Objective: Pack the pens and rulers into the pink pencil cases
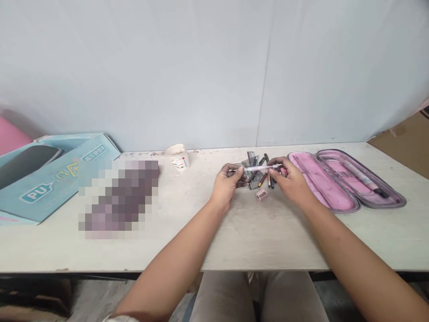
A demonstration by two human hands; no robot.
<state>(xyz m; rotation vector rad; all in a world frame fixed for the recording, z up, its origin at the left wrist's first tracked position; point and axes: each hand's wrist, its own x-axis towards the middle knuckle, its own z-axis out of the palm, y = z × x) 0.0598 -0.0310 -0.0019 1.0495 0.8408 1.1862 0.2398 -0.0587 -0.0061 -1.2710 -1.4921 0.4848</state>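
Note:
Both hands hold one thin clear pen (259, 168) level above the table. My left hand (228, 182) pinches its left end, and my right hand (291, 178) pinches its right end. Under the pen lies a small heap of stationery (257, 176): grey rulers, dark pens and a red pencil. A small pink sharpener (261, 194) rests on the table just in front of the heap. To the right, a pink pencil case (335, 183) lies open, with a pen (365, 180) in its far half.
A paper cup (178, 157) stands near the wall, left of the hands. A light blue box (50, 174) sits at the far left beside a blurred patch (117, 197). A cardboard box (407, 138) is at the right edge. The white table's front edge (100, 268) runs near my knees.

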